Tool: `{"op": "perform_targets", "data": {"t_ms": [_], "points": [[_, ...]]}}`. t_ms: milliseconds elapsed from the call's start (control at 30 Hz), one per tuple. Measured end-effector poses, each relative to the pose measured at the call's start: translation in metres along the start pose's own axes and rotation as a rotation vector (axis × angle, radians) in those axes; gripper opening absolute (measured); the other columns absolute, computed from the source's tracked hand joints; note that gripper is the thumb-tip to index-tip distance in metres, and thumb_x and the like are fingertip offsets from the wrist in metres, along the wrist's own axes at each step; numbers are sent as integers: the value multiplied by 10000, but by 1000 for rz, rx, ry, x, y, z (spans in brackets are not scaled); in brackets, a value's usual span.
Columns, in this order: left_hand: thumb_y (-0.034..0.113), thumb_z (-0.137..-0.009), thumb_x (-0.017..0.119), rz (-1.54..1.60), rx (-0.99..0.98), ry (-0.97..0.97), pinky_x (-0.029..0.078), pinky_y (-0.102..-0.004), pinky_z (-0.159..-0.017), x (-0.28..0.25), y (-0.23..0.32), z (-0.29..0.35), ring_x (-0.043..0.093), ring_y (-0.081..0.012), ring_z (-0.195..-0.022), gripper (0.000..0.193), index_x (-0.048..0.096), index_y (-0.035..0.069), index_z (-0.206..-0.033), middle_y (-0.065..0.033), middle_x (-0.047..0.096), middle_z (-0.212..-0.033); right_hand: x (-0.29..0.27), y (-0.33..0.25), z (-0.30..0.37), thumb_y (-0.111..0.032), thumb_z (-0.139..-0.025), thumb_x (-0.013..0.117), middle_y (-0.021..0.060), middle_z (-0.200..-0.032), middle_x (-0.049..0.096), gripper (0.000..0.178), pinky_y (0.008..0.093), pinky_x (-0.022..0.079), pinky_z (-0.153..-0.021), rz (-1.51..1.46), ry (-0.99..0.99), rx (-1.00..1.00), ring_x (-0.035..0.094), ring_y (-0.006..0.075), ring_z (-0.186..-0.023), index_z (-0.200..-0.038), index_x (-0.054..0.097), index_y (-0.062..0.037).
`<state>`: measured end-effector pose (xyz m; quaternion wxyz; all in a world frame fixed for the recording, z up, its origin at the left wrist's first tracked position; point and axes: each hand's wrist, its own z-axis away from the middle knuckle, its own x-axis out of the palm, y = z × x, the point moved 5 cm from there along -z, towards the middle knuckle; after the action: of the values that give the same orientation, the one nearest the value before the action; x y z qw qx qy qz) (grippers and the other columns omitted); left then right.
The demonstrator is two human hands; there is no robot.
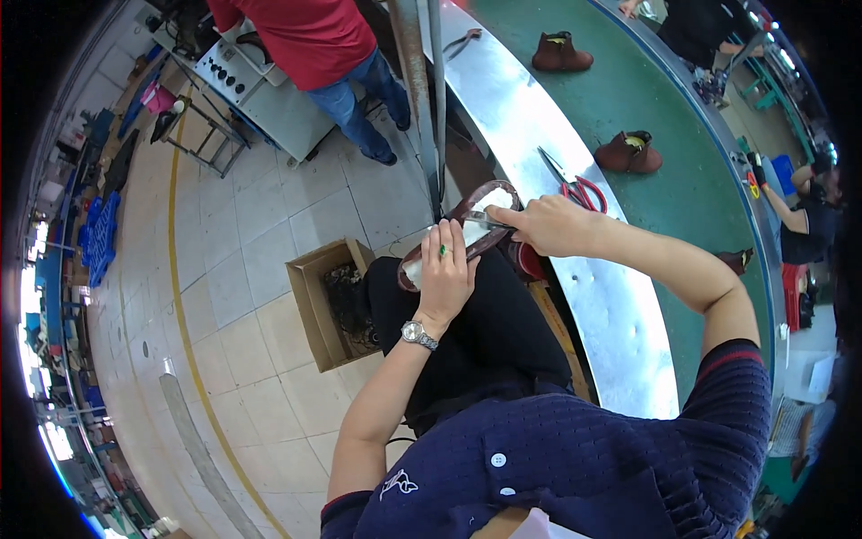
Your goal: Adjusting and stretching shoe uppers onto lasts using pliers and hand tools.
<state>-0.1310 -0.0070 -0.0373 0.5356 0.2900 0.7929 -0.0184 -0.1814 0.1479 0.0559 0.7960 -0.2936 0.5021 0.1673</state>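
Observation:
A dark brown shoe (pixel 418 255) lies bottom up over my lap, with a whitish filling or sole surface showing inside its dark rim. My left hand (pixel 446 280) lies across its middle and grips it, fingers close together, with a green-stoned ring and a wristwatch (pixel 416 333). My right hand (pixel 552 225) is closed around a thin metal blade (pixel 486 219), whose flat end touches the white surface. Its handle is hidden in my fist. Red-handled scissors (pixel 584 191) rest on the metal bench edge just beyond my right hand.
A metal bench ledge (pixel 628 323) curves along my right, beside a green conveyor belt (pixel 575 99) carrying brown ankle boots (pixel 628 153). An open cardboard box (pixel 310 314) with dark scraps stands left of my legs. A metal post (pixel 417 90) rises ahead. A person in red (pixel 310 40) stands beyond.

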Motion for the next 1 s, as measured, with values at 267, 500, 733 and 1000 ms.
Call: {"op": "perform_targets", "data": {"t_ms": [267, 500, 733, 1000], "points": [[211, -868, 636, -180, 72, 36, 371, -457, -1066, 4, 5, -4, 486, -424, -1213, 652, 389, -159, -1345, -322, 465, -1329, 21, 1, -24, -195, -943, 547, 245, -829, 658, 581, 527, 489, -659, -85, 107, 115, 630, 457, -749, -1456, 283, -129], [185, -904, 574, -182, 15, 29, 372, -459, -1068, 0, 8, -6, 497, -426, -1223, 570, 417, -166, -1325, -337, 477, -1321, 16, 1, -26, -163, -926, 562, 280, -833, 641, 567, 531, 475, -685, -312, 330, 110, 626, 469, -751, -1433, 315, -101], [147, -897, 541, -263, -6, 23, 363, -446, -1082, 1, 14, -10, 512, -415, -1222, 457, 523, -136, -1255, -300, 495, -1310, 24, 19, -30, -163, -934, 546, 283, -860, 649, 566, 537, 459, -723, -390, 327, 106, 619, 484, -765, -1439, 296, -110], [78, -838, 550, -247, -7, 49, 388, -459, -1064, 1, 11, -7, 508, -436, -1226, 442, 547, -140, -1223, -272, 533, -1230, 14, 1, -25, -165, -948, 533, 270, -743, 640, 610, 524, 477, -648, -418, 382, 141, 633, 449, -678, -1486, 247, -133]]}}
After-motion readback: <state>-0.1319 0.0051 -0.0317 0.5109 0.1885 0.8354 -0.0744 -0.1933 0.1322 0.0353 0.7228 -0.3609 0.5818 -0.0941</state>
